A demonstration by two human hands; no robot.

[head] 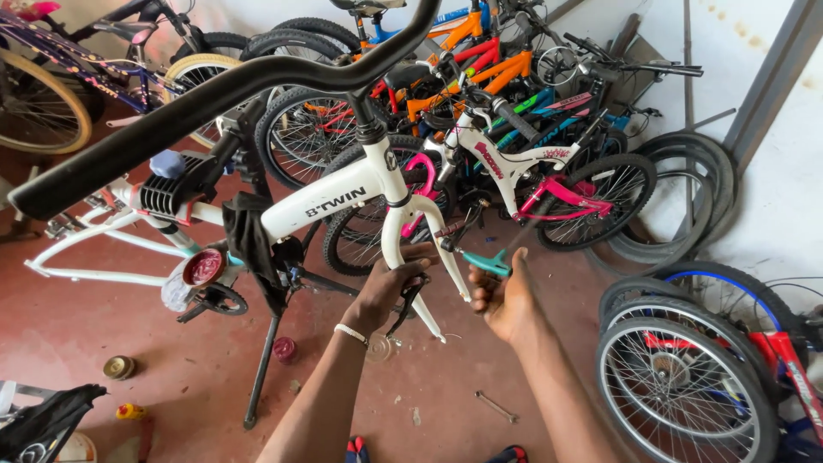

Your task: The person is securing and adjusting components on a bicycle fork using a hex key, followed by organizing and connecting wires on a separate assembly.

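1. The white painted metal front fork (418, 244) of the white bicycle frame (317, 210) hangs without a wheel; its legs run down and slightly toward the viewer, long axis near vertical, ending just between the two hands.
2. The left hand (390, 287) is the nearer one: its fingers are wrapped around the lower part of a fork leg, also touching a thin black brake part (407, 300) that dangles beside it.
3. The right hand (501, 300) sits just right of the fork, fingers closed on the teal plastic handle of a slim metal hand tool (489, 261), whose shaft points up and left toward the fork crown.
4. The frame is gripped in a black metal repair stand (261, 369), with a black foam-covered handlebar (214, 94) sweeping across above.
5. On the reddish, smooth concrete floor (171, 360) lie a small steel spanner (497, 406) and a round tin (118, 367).
6. Behind stand many coloured bicycles (497, 94); spoked wheels (681, 386) with rubber tyres lean at the right.
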